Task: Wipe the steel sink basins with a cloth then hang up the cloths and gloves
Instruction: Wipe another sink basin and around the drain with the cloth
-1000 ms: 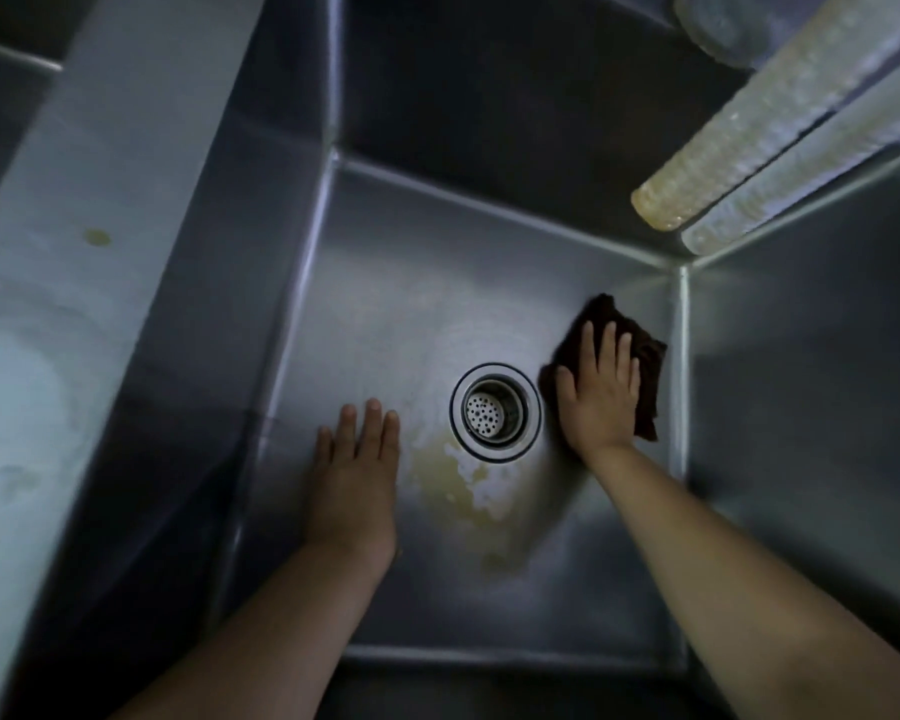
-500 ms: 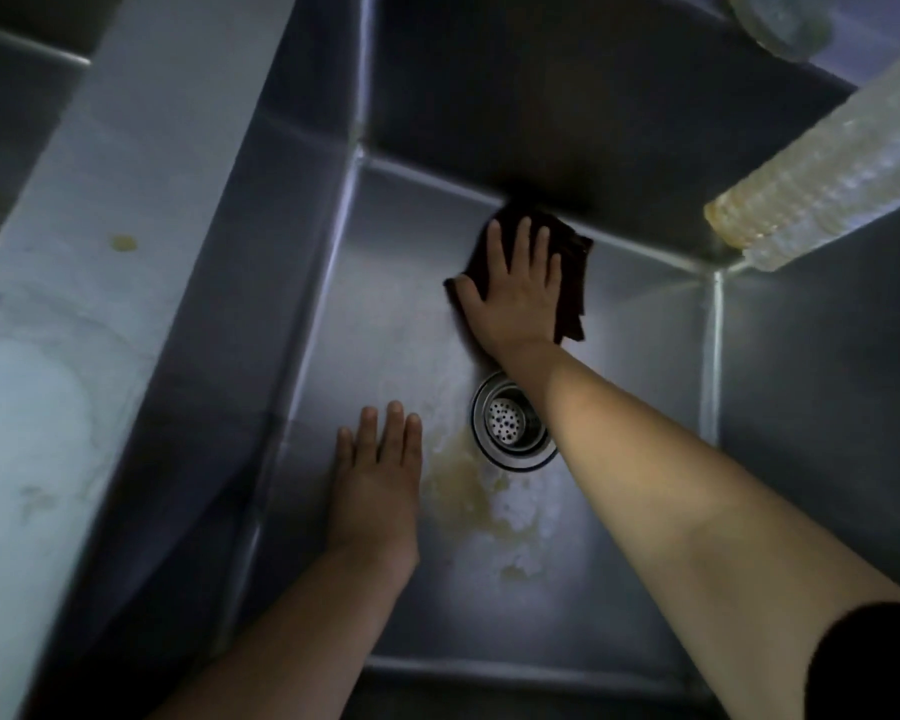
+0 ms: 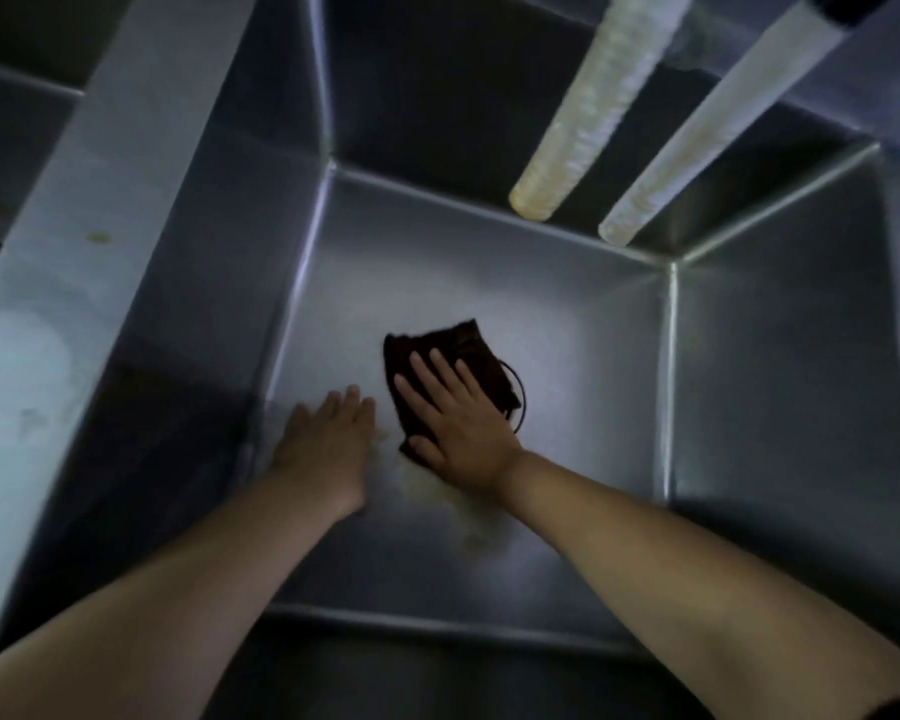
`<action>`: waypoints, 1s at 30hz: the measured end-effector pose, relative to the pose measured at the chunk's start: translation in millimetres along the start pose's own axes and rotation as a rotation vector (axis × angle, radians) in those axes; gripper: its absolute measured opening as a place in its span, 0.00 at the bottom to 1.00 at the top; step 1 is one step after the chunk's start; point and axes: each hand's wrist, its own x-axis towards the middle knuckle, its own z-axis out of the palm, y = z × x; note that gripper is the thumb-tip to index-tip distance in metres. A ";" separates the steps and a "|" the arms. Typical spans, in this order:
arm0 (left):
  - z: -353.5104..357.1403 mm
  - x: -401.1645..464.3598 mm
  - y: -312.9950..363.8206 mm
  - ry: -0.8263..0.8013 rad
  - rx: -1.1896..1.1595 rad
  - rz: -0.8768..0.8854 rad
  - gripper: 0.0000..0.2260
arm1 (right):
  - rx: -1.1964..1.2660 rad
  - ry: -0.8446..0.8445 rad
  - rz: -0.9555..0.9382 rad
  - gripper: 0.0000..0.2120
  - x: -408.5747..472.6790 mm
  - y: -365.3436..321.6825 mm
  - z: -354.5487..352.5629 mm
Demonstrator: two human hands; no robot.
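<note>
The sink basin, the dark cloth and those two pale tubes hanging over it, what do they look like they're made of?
Sink basin: looks like brushed stainless steel, with a dull grey sheen and bright folded seams at the corners.
Dark cloth: soft fabric, matte dark brown, creased under the right hand; the weave is too blurred to tell.
Pale tubes: probably translucent ribbed plastic hose, yellowed at the ends.

Dim, bluish light; a stained steel ledge runs down the frame's left, two pale ribbed hoses hang upper right.
</note>
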 end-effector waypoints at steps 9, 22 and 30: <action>-39.7 -58.8 -5.6 0.084 0.097 0.058 0.25 | -0.252 -0.178 -0.142 0.34 -144.0 23.9 7.7; -20.5 -70.3 -24.9 0.052 0.065 -0.080 0.16 | -0.123 0.009 -0.269 0.42 0.6 -25.2 15.4; -19.4 -66.2 -23.3 0.128 0.082 -0.062 0.15 | -0.090 0.111 0.208 0.42 124.9 9.1 -19.9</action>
